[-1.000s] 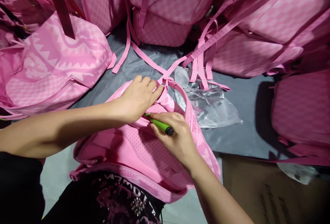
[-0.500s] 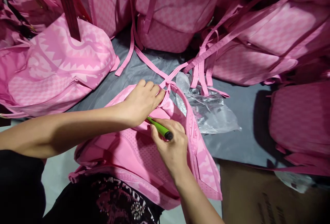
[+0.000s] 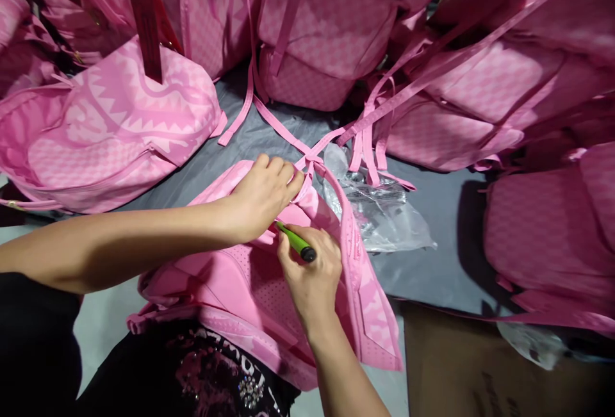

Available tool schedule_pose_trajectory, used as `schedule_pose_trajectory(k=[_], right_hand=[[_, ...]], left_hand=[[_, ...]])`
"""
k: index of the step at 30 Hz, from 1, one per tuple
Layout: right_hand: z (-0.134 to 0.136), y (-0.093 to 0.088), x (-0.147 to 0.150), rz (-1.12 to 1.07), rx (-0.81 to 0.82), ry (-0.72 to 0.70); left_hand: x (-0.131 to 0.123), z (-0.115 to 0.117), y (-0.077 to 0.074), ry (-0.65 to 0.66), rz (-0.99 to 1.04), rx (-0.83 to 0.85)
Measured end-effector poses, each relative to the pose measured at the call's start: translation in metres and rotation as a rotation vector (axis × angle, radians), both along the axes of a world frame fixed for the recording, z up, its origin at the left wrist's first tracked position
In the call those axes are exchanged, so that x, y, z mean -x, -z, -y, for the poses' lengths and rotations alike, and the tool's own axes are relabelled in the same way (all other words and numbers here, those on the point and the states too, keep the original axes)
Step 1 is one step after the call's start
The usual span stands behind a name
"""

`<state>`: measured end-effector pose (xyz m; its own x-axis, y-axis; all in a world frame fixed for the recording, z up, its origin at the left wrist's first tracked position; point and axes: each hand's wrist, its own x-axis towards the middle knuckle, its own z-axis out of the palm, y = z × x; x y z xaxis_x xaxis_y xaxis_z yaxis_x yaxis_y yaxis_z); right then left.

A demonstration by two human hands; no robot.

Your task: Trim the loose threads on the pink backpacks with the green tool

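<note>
Shifted slightly left since a second ago, the right hand (image 3: 310,276) grips a green tool (image 3: 295,242). Its tip is tucked under the left hand (image 3: 262,196), which pinches the top of the backpack (image 3: 240,289) at the bench (image 3: 442,257) edge. Holding that fold taut would likely steady the tip. A plastic bag (image 3: 384,218) lies just beside.

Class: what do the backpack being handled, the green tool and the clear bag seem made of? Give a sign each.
Backpack: probably synthetic fabric, matt; perforated panel. Green tool: likely smooth plastic; even colour, slight sheen. Clear bag: thin plastic film; see-through, crinkled, glossy.
</note>
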<state>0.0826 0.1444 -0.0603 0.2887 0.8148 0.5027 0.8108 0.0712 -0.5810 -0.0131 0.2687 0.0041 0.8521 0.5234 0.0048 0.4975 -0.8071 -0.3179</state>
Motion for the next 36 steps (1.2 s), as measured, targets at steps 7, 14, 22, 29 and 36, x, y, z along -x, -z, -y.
schedule_pose_trajectory(k=[7,14,22,29,36], right_hand=[[0.014,-0.004,0.022,-0.133,-0.122,-0.116],[0.030,-0.011,0.039,-0.224,-0.176,-0.172],[0.013,0.000,0.045,-0.393,-0.043,-0.194],[0.005,0.011,0.034,-0.426,0.036,-0.248],[0.004,0.008,0.030,-0.437,0.014,-0.301]], left_hand=[[0.029,0.037,-0.016,-0.086,-0.020,-0.047],[0.087,0.061,-0.048,-0.268,-0.040,0.090],[0.067,0.012,-0.035,-0.301,-0.065,0.276],[0.037,-0.014,-0.014,-0.298,-0.152,0.281],[0.041,-0.005,-0.016,-0.256,-0.204,0.259]])
